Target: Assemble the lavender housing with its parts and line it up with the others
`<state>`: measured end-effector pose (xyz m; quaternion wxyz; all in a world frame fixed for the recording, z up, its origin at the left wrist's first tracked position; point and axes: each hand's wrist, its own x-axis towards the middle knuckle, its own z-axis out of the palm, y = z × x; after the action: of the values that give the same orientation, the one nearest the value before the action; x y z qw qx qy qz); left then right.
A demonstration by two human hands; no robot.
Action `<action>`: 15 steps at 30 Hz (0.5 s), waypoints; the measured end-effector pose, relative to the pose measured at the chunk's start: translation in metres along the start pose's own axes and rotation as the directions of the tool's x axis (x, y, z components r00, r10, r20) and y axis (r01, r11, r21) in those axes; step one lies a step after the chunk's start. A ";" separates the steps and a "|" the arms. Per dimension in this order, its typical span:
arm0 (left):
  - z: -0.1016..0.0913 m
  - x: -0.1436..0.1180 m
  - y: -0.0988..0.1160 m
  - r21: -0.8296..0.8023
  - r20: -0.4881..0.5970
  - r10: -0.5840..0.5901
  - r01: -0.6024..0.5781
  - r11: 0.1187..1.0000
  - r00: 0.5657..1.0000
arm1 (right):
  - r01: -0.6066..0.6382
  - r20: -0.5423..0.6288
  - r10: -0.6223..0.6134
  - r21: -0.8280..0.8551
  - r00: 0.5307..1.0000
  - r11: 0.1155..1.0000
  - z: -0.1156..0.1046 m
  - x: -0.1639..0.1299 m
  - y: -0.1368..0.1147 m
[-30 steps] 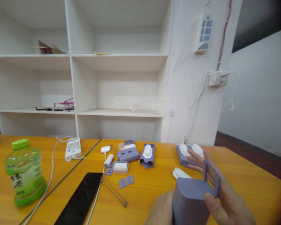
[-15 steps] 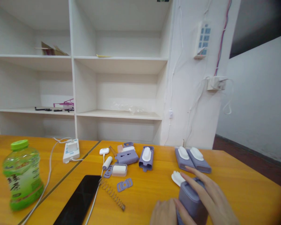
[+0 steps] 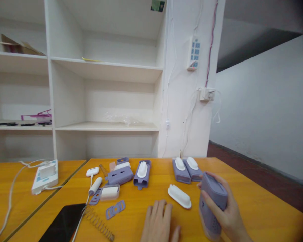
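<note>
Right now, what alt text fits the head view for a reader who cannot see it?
The right hand grips a purple housing above an orange table; the left hand lies flat beside a white oval cap. More purple and white parts, a spring and a phone lie left.

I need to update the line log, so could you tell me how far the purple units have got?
Two finished-looking purple units lie side by side at the table's far edge. The right hand grips another purple housing; the left hand rests flat. A white cap, spring and purple housings lie loose.
</note>
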<state>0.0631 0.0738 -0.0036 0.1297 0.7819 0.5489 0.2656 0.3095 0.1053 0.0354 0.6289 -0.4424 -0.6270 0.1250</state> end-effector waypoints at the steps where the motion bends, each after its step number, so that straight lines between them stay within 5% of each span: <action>1: -0.007 0.008 0.004 -0.044 0.025 0.015 -0.014 0.999 1.000 | -0.010 -0.001 0.010 0.035 1.000 0.999 0.002 0.000 0.001; 4: -0.015 0.032 0.017 -0.153 0.062 0.098 -0.087 0.984 0.993 | -0.043 -0.015 0.045 0.109 0.999 0.993 0.009 -0.002 -0.004; 8: -0.001 0.049 0.029 -0.195 0.023 0.125 -0.118 0.974 0.992 | -0.091 -0.013 0.095 0.190 0.995 0.978 0.012 -0.006 -0.010; 12: 0.017 0.036 0.026 -0.170 -0.011 0.031 -0.032 0.985 0.999 | -0.133 0.009 0.134 0.220 0.991 0.966 0.011 -0.010 0.001; 15: 0.028 0.014 0.005 0.013 -0.042 -0.038 0.039 0.999 0.998 | -0.169 0.076 0.154 0.247 0.985 0.954 0.016 -0.018 0.008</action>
<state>0.0864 0.0878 -0.0205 0.1177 0.7664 0.5683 0.2753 0.2949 0.1039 0.0149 0.6502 -0.4048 -0.5849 0.2671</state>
